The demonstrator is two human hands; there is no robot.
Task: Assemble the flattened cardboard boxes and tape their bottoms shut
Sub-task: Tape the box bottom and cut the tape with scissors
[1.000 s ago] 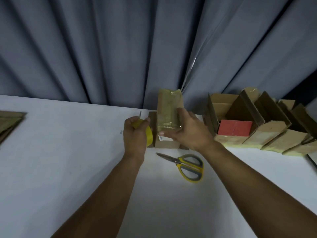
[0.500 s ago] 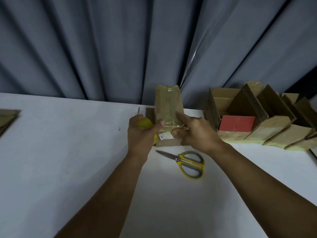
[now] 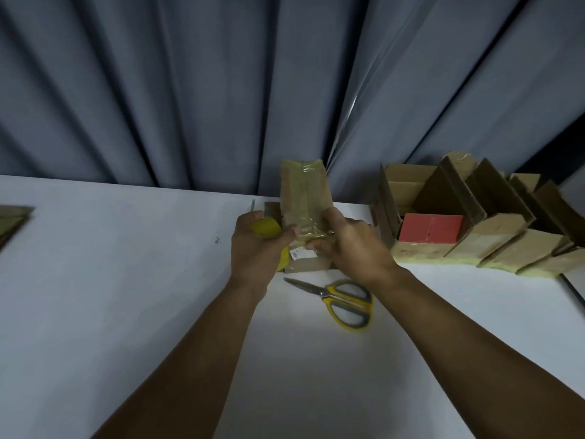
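A small brown cardboard box stands on end at the far middle of the white table, with glossy clear tape running over its upper face. My left hand grips a yellow tape roll and its thumb presses the tape on the box's near end. My right hand pinches the near end of the box from the right, fingers curled on the tape there. A white label shows on the box below my fingers.
Yellow-handled scissors lie closed on the table just in front of the box. Several assembled boxes lean in a row at the right, one showing a red panel. Flattened cardboard sits at the left edge. Grey curtains hang behind.
My right hand slid from the top of the box down to its near end. My left thumb moved onto the tape beside it. The box stayed in place.
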